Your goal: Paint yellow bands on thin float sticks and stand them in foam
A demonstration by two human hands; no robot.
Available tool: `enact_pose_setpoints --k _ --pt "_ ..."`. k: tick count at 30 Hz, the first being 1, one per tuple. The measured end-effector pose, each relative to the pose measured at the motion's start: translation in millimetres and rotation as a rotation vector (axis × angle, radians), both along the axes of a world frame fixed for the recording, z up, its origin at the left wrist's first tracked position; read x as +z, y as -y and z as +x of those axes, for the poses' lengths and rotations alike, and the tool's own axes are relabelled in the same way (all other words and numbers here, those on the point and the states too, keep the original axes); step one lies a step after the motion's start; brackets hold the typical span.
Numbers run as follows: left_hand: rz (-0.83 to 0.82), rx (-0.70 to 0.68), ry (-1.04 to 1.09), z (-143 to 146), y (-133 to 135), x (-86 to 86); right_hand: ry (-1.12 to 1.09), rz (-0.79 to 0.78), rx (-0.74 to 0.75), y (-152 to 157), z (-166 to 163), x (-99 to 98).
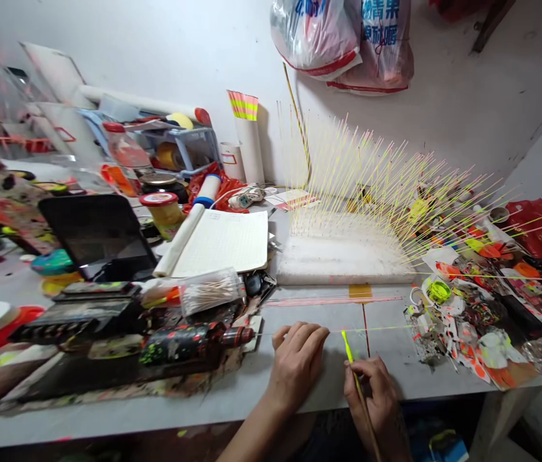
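Note:
My left hand [296, 362] rests on the grey table [313, 308] near its front edge, fingers curled down over a thin stick [371, 328] that runs off to the right. Just right of it, my right hand [380, 401] pinches a slim brush [355, 372] whose neon-yellow tip points up and to the left, close to the thin stick. Behind both hands stands a white foam block [342, 256] bristling with several thin yellow-tipped sticks [371, 179].
An open notebook [222, 242], a dark tablet [100, 236], a bag of cotton swabs [208, 290] and paint-spattered clutter fill the left. Paint-stained scraps and a yellow tape roll [439, 290] lie right. Plastic bags [342, 38] hang on the wall.

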State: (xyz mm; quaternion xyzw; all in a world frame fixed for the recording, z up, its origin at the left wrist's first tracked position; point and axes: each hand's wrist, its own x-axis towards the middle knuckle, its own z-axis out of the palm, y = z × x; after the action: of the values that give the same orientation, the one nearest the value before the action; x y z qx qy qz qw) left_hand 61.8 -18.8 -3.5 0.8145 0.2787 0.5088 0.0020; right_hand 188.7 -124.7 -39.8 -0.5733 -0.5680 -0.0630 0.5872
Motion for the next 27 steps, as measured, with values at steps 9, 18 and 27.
enact_pose_setpoints --k 9,18,27 --pt "-0.014 -0.003 0.005 -0.4 0.1 -0.5 -0.045 -0.017 -0.022 4.6 1.6 -2.5" --pt "0.005 0.025 -0.043 -11.7 -3.7 1.5 -0.029 -0.003 0.096 11.8 -1.0 1.7" --pt "0.081 0.126 -0.135 -54.0 -18.8 1.0 0.038 -0.022 0.067 1.2 -16.9 5.9"
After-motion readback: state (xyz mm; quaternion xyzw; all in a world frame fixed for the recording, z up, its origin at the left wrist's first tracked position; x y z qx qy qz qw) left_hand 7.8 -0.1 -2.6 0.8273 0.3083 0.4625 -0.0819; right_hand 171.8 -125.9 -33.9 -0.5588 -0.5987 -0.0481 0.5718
